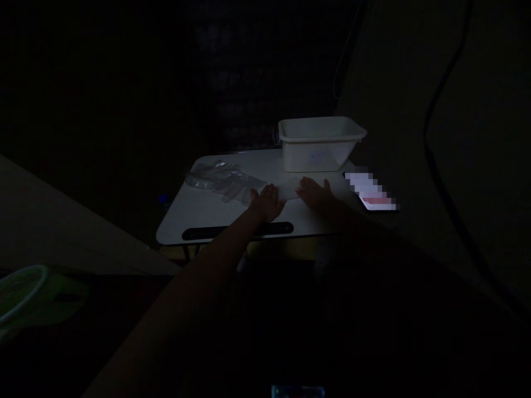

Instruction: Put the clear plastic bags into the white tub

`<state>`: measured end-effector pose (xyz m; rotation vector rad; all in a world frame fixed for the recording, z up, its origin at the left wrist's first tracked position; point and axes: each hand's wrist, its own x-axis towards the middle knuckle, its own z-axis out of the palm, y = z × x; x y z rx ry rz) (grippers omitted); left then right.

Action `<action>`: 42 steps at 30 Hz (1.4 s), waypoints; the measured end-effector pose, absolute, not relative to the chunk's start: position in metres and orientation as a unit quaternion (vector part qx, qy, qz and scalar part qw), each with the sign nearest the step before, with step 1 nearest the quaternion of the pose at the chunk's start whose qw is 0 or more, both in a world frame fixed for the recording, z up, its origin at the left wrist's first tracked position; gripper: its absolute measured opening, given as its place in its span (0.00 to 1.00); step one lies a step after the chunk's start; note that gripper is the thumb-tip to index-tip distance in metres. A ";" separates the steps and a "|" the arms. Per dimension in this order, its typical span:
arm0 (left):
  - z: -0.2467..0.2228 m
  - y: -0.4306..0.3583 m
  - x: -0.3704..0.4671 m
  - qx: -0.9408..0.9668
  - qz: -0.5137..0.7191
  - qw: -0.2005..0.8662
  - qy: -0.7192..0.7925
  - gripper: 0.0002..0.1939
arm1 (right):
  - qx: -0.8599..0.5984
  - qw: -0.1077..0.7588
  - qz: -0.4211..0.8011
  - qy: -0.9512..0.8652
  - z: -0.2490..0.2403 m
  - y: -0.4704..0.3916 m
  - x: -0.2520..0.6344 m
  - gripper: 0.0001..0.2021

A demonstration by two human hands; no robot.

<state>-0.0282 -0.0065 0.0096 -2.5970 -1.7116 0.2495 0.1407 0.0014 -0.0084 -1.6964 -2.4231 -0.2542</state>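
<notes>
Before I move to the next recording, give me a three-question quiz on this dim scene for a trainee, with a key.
1. What stands on the white table, beyond the right hand?
2. For the left hand, true or false: it is closed in a fist.
3. Fill in: in the picture, the device with the bright screen lies to the ____ of both hands.

Key:
1. A white tub.
2. False; its fingers are spread, and it rests by the near right part of the crumpled clear plastic.
3. Right.
</notes>
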 end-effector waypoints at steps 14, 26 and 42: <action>0.010 -0.007 -0.029 -0.833 0.075 0.003 -0.548 0.31 | -0.571 0.111 -0.089 -0.808 -0.010 0.006 0.130 0.23; 0.008 -0.006 -0.029 -0.835 0.064 -0.004 -0.547 0.30 | -0.534 0.098 -0.029 -0.840 -0.009 0.006 0.097 0.25; 0.005 -0.004 -0.030 -0.831 0.066 0.006 -0.552 0.31 | -0.586 0.103 -0.081 -0.799 -0.015 0.007 0.146 0.22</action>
